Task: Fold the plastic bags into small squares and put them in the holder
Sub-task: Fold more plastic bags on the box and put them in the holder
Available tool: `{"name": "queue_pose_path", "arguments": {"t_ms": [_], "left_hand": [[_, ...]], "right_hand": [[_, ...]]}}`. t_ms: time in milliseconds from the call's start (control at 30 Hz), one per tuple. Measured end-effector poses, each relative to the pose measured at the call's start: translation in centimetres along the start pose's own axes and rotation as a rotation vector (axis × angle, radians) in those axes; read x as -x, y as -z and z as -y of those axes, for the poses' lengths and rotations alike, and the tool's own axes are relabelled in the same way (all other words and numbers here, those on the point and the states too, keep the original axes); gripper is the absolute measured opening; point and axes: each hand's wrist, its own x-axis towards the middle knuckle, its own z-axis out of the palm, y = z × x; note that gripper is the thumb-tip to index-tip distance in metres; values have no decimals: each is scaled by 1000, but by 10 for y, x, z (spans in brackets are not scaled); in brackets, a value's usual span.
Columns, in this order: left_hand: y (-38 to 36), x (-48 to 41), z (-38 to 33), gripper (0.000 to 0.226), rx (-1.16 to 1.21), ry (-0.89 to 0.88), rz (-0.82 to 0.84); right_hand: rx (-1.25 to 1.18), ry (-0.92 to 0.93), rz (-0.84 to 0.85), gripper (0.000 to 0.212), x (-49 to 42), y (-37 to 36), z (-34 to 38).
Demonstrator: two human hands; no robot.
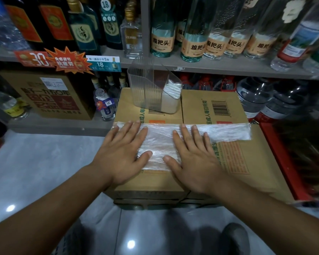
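Head view — both flat hands press crinkly clear plastic bag (pixel 159 142) on cardboard.

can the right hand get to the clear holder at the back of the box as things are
Probably yes. The right hand lies flat on the plastic bag, holding nothing, and only bare cardboard box top lies between it and the holder.

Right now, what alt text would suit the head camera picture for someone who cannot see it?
A left hand and a right hand press flat on a clear plastic bag spread as a long strip across a cardboard box. Behind it stands a clear holder with folded bags inside; shelves of bottles beyond.
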Motion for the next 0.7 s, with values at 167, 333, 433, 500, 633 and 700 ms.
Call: {"name": "queue_pose_path", "arguments": {"t_ms": [167,333,433,500,633,700], "left_hand": [[5,-6,7,84,17,-7,15],[12,-8,12,74,151,-36,-97],[14,-11,16,61,214,-37,-165],[13,-11,16,49,226,-37,-260],[14,-2,-2,27,162,-165,-389],[15,4,-7,25,159,-246,-348]], "right_hand": [[-36,-19,9,83,1,3,-5],[-98,-3,-72,82,-2,10,-10],[-77,54,-141,77,-6,17,-15],[-82,52,-158,72,-10,19,-18],[-132,167,-318,54,-10,22,-16],[-188,320,-375,38,-5,24,-16]]}}
